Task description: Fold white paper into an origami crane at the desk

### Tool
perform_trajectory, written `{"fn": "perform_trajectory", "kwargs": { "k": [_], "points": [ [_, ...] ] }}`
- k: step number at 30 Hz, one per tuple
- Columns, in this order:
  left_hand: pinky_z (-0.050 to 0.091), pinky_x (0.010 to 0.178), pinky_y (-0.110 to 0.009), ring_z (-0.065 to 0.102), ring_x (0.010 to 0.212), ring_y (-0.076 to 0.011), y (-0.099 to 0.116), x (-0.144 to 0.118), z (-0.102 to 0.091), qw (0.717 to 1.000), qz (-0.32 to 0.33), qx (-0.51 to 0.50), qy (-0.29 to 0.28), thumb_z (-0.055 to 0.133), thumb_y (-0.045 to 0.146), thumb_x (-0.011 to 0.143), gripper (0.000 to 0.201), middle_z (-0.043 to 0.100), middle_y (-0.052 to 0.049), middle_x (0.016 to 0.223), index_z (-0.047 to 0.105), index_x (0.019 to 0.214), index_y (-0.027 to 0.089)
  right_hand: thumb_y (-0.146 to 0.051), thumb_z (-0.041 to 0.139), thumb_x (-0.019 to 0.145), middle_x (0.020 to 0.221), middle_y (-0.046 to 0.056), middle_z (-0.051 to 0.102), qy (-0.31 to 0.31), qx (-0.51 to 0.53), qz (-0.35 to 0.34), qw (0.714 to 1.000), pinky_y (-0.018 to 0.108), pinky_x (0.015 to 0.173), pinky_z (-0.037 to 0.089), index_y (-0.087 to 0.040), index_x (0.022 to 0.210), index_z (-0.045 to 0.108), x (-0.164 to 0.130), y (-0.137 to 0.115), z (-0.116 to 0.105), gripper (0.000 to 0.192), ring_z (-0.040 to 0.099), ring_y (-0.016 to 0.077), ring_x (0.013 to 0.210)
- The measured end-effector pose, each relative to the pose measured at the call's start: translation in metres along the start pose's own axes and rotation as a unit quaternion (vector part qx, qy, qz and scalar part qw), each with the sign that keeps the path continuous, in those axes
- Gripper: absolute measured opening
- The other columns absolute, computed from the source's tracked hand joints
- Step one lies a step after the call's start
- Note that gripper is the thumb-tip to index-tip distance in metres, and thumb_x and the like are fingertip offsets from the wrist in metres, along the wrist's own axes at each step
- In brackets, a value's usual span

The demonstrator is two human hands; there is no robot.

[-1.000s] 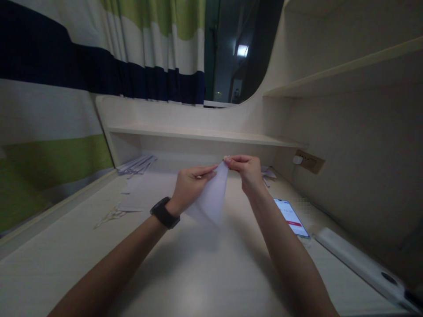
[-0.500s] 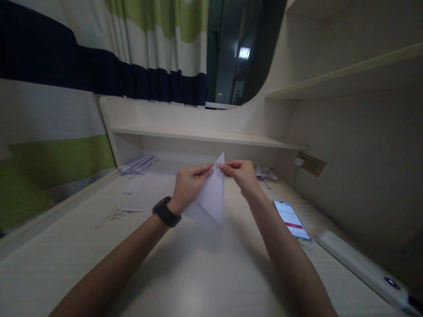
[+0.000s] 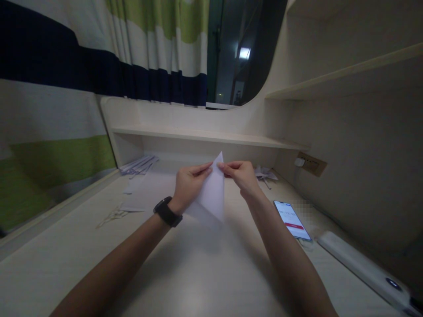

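Note:
A folded sheet of white paper (image 3: 213, 196) is held up above the desk, its pointed corner upward. My left hand (image 3: 191, 182), with a black watch (image 3: 167, 212) on the wrist, is closed on the paper's left edge near the top, thumb and fingers pinching it. From the other side my right hand (image 3: 243, 174) pinches the right edge just below the tip between thumb and finger. The lower part of the paper hangs free between the forearms and looks slightly blurred.
Stacked folded paper strips (image 3: 140, 166) lie at the back left, near flat white sheets (image 3: 148, 187) and pale thin pieces (image 3: 114, 215). Folded paper pieces (image 3: 265, 173) sit behind my right hand. A lit phone (image 3: 292, 220) and a long white device (image 3: 363, 268) lie to the right. A shelf (image 3: 205, 135) spans the back.
The paper's tip has leaned very slightly left. Both hands keep their grip in nearly the same place.

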State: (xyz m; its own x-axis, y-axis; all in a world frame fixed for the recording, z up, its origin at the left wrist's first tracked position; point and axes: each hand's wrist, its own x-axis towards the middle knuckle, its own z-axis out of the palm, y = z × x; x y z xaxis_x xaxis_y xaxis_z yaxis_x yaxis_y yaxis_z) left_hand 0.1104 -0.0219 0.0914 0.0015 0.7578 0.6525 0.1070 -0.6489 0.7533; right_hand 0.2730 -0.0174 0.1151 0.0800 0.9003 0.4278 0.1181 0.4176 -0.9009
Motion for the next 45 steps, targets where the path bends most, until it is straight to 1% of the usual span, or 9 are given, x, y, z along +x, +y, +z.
{"fn": "perform_trajectory", "kwargs": {
  "k": [3,7,12,18,24,28,35,39,45],
  "points": [
    [0.055,0.079,-0.035,0.067,0.090,-0.0232,-0.002,0.000,0.000,1.000,0.001,-0.003,0.016,0.066,0.033,0.077,0.027,0.071,-0.007,0.100,0.071,0.101,0.020,-0.049,0.079,0.053,0.059,0.007,0.068,-0.022,0.001,0.007,1.000,0.027,0.053,0.044,-0.013,0.063,0.072,-0.001,0.000,0.001,0.038,0.058,0.0150,0.053],
    [0.054,0.080,-0.035,0.067,0.091,-0.0235,-0.003,0.000,0.001,0.999,-0.010,-0.005,0.030,0.067,0.034,0.077,0.028,0.070,-0.007,0.102,0.071,0.101,0.020,-0.050,0.077,0.054,0.062,0.008,0.069,-0.011,-0.008,-0.005,1.000,0.026,0.054,0.045,-0.012,0.065,0.073,0.000,0.002,0.002,0.040,0.059,0.0155,0.055],
    [0.051,0.083,-0.034,0.066,0.093,-0.0233,-0.003,0.000,0.003,0.998,-0.034,-0.020,0.039,0.067,0.032,0.076,0.028,0.070,-0.007,0.103,0.071,0.102,0.020,-0.048,0.078,0.053,0.064,0.008,0.069,-0.045,0.008,0.023,0.999,0.027,0.057,0.046,-0.010,0.067,0.072,0.001,0.005,0.003,0.040,0.059,0.0153,0.057],
    [0.051,0.079,-0.033,0.066,0.091,-0.0231,-0.009,0.001,0.009,0.993,-0.079,-0.056,0.061,0.070,0.030,0.073,0.030,0.071,-0.008,0.100,0.071,0.100,0.018,-0.049,0.076,0.055,0.061,0.007,0.067,-0.026,-0.019,0.040,0.999,0.026,0.053,0.044,-0.010,0.067,0.072,0.000,0.014,0.004,0.041,0.056,0.0142,0.054],
    [0.051,0.075,-0.031,0.066,0.088,-0.0231,-0.017,-0.001,0.014,0.986,-0.129,-0.089,0.063,0.071,0.029,0.071,0.033,0.071,-0.011,0.100,0.071,0.101,0.015,-0.052,0.070,0.061,0.058,0.006,0.064,0.013,-0.057,0.030,0.998,0.024,0.048,0.037,-0.009,0.067,0.072,-0.010,0.027,0.006,0.043,0.051,0.0129,0.050],
    [0.050,0.070,-0.031,0.066,0.082,-0.0226,-0.023,-0.004,0.014,0.983,-0.145,-0.108,0.037,0.073,0.029,0.069,0.033,0.071,-0.011,0.097,0.072,0.099,0.015,-0.050,0.071,0.060,0.054,0.004,0.061,0.030,-0.058,0.053,0.996,0.023,0.045,0.032,-0.009,0.064,0.071,-0.019,0.036,0.006,0.041,0.046,0.0113,0.047],
    [0.049,0.068,-0.029,0.065,0.077,-0.0211,-0.026,-0.008,0.017,0.980,-0.164,-0.112,0.033,0.075,0.027,0.067,0.033,0.072,-0.012,0.093,0.073,0.096,0.012,-0.051,0.072,0.059,0.049,0.001,0.056,0.036,-0.008,0.089,0.995,0.023,0.044,0.029,-0.011,0.056,0.066,-0.029,0.058,0.003,0.041,0.041,0.0094,0.044],
    [0.047,0.056,-0.027,0.062,0.062,-0.0166,-0.021,-0.012,0.014,0.955,-0.228,-0.188,-0.015,0.076,0.026,0.065,0.041,0.072,-0.012,0.084,0.070,0.102,0.009,-0.050,0.073,0.057,0.045,-0.001,0.051,0.021,0.006,0.104,0.994,0.023,0.042,0.024,-0.012,0.051,0.062,-0.029,0.057,-0.002,0.040,0.037,0.0081,0.042],
    [0.047,0.056,-0.027,0.061,0.059,-0.0157,-0.025,-0.019,0.002,0.923,-0.284,-0.243,-0.093,0.078,0.028,0.061,0.029,0.069,-0.012,0.074,0.071,0.079,0.006,-0.047,0.075,0.055,0.044,-0.001,0.051,-0.027,0.001,0.115,0.993,0.023,0.042,0.022,-0.012,0.051,0.062,-0.032,0.052,-0.004,0.038,0.035,0.0070,0.041]
  ]
}}
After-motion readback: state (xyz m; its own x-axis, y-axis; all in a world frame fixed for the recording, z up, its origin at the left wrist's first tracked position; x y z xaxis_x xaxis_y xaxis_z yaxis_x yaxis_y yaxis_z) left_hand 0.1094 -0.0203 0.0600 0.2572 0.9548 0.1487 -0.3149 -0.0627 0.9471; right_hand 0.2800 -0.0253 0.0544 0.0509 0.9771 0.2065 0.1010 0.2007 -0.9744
